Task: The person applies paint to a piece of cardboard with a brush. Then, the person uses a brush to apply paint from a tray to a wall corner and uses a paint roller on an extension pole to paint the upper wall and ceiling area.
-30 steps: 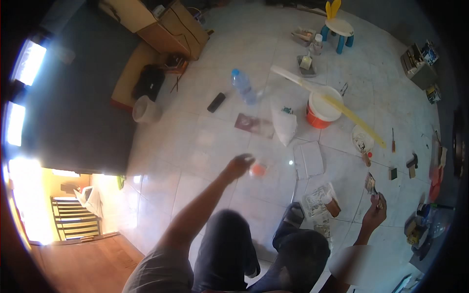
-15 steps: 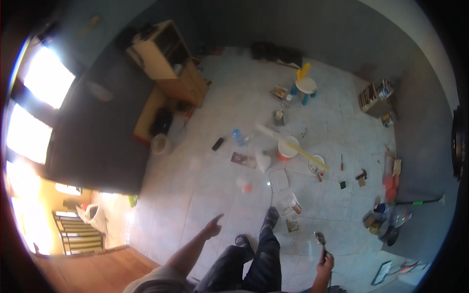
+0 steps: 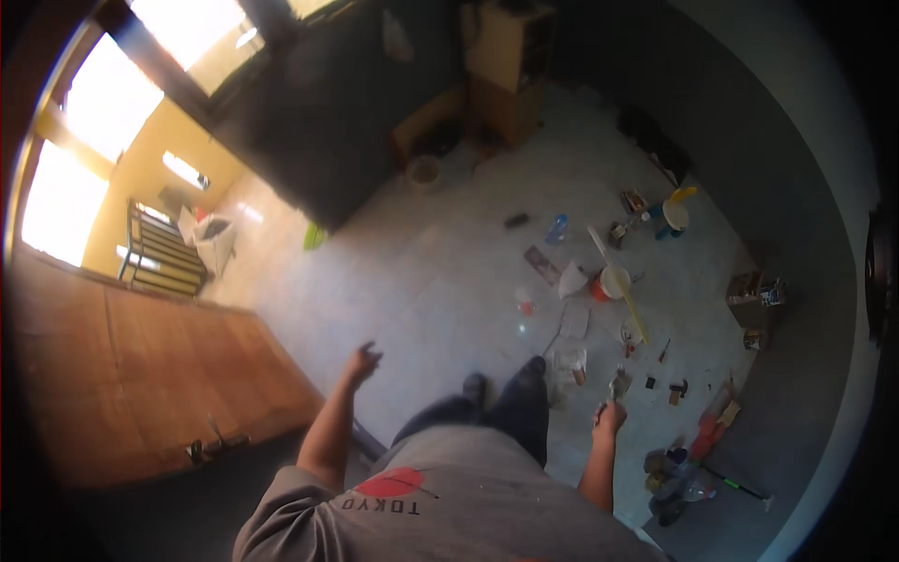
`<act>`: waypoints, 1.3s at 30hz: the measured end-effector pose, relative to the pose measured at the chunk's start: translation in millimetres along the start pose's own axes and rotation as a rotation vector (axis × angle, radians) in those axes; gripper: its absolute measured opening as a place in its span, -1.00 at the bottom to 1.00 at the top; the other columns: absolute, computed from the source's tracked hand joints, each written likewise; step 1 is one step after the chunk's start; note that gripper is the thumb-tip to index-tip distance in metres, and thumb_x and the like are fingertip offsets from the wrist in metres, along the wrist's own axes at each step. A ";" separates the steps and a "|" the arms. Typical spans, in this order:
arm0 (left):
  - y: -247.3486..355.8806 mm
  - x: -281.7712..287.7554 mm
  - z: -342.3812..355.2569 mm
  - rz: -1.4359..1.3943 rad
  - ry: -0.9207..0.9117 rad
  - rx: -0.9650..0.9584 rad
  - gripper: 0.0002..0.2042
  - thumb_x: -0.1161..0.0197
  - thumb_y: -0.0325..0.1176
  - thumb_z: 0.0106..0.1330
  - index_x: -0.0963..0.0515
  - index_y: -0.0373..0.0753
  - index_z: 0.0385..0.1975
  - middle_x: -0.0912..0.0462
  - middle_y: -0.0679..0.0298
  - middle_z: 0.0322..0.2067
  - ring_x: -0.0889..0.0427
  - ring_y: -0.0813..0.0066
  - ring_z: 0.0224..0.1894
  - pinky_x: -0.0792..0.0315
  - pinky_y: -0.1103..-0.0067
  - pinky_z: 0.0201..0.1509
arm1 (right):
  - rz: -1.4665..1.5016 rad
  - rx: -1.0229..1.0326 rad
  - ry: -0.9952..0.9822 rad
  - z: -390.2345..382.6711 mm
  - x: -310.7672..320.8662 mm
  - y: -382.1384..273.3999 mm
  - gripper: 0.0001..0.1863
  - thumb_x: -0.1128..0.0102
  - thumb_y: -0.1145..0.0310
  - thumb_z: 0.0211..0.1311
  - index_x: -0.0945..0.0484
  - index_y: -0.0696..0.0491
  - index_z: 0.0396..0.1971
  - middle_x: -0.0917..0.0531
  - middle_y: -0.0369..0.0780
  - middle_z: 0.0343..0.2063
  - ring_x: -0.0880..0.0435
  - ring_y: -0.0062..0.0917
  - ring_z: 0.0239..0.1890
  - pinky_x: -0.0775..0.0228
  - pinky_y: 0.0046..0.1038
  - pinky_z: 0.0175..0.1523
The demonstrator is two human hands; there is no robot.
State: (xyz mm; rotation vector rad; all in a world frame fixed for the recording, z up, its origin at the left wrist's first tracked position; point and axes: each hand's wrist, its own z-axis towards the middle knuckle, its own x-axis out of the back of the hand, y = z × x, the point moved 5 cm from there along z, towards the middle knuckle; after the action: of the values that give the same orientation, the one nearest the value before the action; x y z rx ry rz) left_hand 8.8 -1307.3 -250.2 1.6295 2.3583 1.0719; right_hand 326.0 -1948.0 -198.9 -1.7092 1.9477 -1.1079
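My left hand [image 3: 363,363] is held out over the pale tiled floor [image 3: 421,309] with its fingers apart and nothing in it. In my right hand [image 3: 610,417] is a short hand tool with a pale shiny head [image 3: 619,382], pointing away from me. Its handle is mostly wrapped by my fingers, and blur hides its exact kind. Just beyond that hand lie a paper sheet with items on it [image 3: 568,363] and a hammer [image 3: 678,388]. Farther off stands a white and orange bucket [image 3: 613,282], with a long yellowish strip [image 3: 629,304] lying across it.
A wooden door [image 3: 159,365] stands at the left, beside a doorway with a railing [image 3: 161,253]. A small chair [image 3: 675,215], a blue bottle [image 3: 556,229] and a small shelf [image 3: 749,298] are farther off. A green-handled pole [image 3: 735,485] lies at the right.
My view has swung left, bringing the door and my shirt into sight. My left hand has gone from a pointing finger to spread fingers. The right hand still holds the tool.
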 end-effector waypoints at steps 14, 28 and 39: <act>-229.0 -1.5 -74.0 -0.523 0.137 0.554 -0.38 -0.30 -0.32 0.40 -0.24 -0.10 0.43 -0.56 -0.05 0.18 -0.75 -0.06 -0.15 -0.67 0.12 -0.28 | -0.364 -0.107 0.319 28.8 28.8 31.6 -0.86 0.03 0.44 0.36 -0.44 0.20 -0.23 -0.49 -0.15 -0.59 -0.41 -0.39 -0.75 -0.13 -0.31 -0.68; -40.5 269.8 -39.4 -0.615 0.497 0.198 -0.42 -0.33 -0.36 0.39 -0.31 -0.31 0.38 -0.60 -0.05 0.10 -0.73 0.19 -0.25 -0.70 0.41 -0.36 | -1.057 0.445 -0.299 42.9 -402.9 -6.7 -0.67 -0.16 0.27 0.28 -0.62 0.21 -0.11 -0.70 0.14 -0.16 -0.68 0.07 -0.06 -0.50 -0.08 0.01; -59.2 445.4 0.4 -0.751 0.790 0.093 -0.40 -0.24 -0.45 0.43 -0.26 -0.03 0.45 -0.23 0.04 0.44 -0.77 0.30 -0.16 -0.64 0.52 -0.25 | -1.032 0.764 -0.449 -16.7 -743.4 -165.2 -0.77 -0.15 0.31 0.31 -0.57 0.19 -0.23 -0.65 -0.08 -0.46 -0.61 -0.34 -0.53 -0.46 -0.22 -0.40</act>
State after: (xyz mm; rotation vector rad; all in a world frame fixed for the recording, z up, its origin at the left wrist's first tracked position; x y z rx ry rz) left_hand -229.6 -940.8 -146.9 0.1744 3.0652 1.5716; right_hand 601.0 -1239.6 -250.9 -2.1695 0.1979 -1.3186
